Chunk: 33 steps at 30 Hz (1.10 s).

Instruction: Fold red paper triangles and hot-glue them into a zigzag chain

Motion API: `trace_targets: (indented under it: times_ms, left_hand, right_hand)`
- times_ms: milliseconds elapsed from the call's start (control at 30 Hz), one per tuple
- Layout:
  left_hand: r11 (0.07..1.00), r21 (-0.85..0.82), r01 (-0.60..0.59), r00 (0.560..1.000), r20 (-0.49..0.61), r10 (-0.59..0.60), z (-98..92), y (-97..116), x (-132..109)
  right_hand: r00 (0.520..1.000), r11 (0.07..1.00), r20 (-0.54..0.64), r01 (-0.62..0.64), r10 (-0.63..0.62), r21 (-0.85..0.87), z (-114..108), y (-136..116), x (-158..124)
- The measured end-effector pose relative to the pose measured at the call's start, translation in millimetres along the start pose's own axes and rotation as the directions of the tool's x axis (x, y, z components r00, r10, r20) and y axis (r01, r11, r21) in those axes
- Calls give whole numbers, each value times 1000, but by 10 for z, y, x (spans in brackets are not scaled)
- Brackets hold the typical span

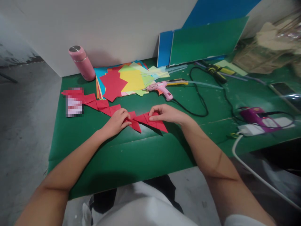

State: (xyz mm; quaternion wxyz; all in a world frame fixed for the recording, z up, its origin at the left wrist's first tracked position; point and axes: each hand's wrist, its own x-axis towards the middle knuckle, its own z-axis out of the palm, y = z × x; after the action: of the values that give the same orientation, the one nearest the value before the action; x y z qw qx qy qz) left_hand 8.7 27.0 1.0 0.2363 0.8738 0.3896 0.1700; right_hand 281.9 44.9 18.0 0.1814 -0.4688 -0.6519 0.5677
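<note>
A chain of folded red paper [102, 105] runs slantwise across the green table, from a pixelated patch at the left towards my hands. With fingers closed, my left hand [119, 121] pinches the chain near its right end. My right hand [164, 113] grips a folded red paper piece [155, 123] between thumb and fingers. That piece meets the chain's end between my hands; whether the two are joined I cannot tell. Just beyond my right hand lies a pink hot glue gun [163, 88], a clear glue stick trailing behind it.
Coloured paper sheets [133, 80] lie behind the chain, near a pink bottle [82, 63]. Green and blue boards [207, 40] lean on the wall. At right are a black cord [204, 106], a purple device [256, 117] on a white power strip [249, 129], and a phone [285, 94].
</note>
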Motion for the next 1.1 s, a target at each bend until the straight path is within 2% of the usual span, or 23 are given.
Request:
trace_targets:
  times_ms: [267,433,667,1100]
  left_hand:
    - [1000,8,-25,999,-27,25,-13,37,-21]
    - [997,70,-37,999,-17,39,8,73,-42]
    - [997,78,15,995,-97,-7,87,121,-40]
    - [996,83,33,993,-117,-23,117,145,-42]
  right_hand:
    - [990,986,3,140,-140,-94,180,16,47]
    - [988,970,6,152,-153,-190,250,9,38]
    - [974,924,27,222,-225,-311,314,-80,0]
    - [976,912,73,218,-205,-348,313,-138,-33]
